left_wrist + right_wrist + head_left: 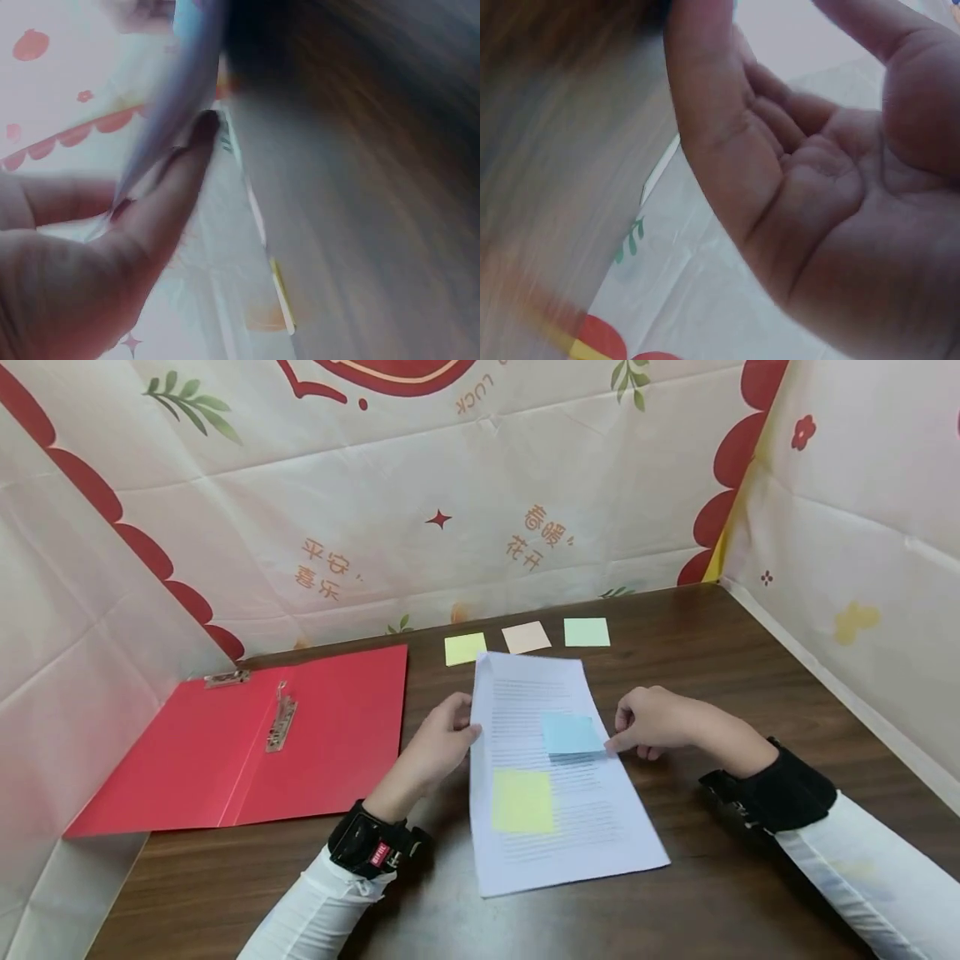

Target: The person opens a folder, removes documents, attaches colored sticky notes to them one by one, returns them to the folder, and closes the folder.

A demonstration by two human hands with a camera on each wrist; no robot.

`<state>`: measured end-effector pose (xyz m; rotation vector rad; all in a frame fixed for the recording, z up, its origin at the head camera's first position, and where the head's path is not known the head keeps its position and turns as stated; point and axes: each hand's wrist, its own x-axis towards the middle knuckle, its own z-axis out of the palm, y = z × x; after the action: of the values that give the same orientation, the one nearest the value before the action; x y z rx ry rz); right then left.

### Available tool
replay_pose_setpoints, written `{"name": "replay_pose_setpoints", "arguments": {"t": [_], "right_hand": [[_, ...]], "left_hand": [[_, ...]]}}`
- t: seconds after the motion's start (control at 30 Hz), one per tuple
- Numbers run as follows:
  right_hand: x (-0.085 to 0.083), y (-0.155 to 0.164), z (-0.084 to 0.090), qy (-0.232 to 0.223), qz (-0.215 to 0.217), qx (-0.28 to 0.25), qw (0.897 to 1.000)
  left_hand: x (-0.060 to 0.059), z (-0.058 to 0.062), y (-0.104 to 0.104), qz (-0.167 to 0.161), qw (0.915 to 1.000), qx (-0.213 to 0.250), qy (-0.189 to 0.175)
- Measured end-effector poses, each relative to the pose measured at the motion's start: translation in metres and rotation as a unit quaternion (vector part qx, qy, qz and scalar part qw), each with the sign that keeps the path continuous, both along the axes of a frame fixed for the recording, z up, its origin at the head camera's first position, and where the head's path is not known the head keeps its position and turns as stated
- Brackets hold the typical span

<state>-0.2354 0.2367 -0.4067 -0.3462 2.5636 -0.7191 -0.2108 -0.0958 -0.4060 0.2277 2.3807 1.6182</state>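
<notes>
**Notes on a printed page**

Dark wooden table carries a printed sheet. Left hand pinches its left edge. Right hand presses a blue sticky note onto it, fingertip extended; a yellow note sits below.

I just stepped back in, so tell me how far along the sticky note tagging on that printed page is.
Done: a yellow sticky note sits on the white printed paper sheet. In hand: the right hand touches a blue sticky note's edge while the left hand holds the sheet's left edge. Left: three loose notes lie beyond it, and the open red folder holds no paper.
</notes>
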Motion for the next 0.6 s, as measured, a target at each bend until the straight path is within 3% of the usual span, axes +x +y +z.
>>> {"name": "replay_pose_setpoints", "arguments": {"t": [0.07, 0.13, 0.23, 0.33, 0.6], "right_hand": [[-0.004, 0.006, 0.004, 0.001, 0.02, -0.041, 0.999], [-0.006, 0.013, 0.008, -0.02, 0.052, -0.115, 0.992], [-0.004, 0.019, 0.015, -0.078, 0.092, -0.246, 0.962], [-0.001, 0.017, 0.022, -0.098, 0.101, -0.324, 0.936], [0.006, -0.001, 0.033, -0.003, 0.017, -0.339, 0.941]], "left_hand": [[0.002, 0.008, -0.003, 0.015, 0.9986, 0.044, 0.025], [0.004, 0.016, -0.006, 0.031, 0.9946, 0.084, 0.053], [0.007, 0.026, -0.011, 0.05, 0.986, 0.129, 0.093], [0.007, 0.033, -0.015, 0.063, 0.9804, 0.147, 0.114], [0.003, 0.039, -0.024, 0.048, 0.9818, 0.151, 0.105]]}}
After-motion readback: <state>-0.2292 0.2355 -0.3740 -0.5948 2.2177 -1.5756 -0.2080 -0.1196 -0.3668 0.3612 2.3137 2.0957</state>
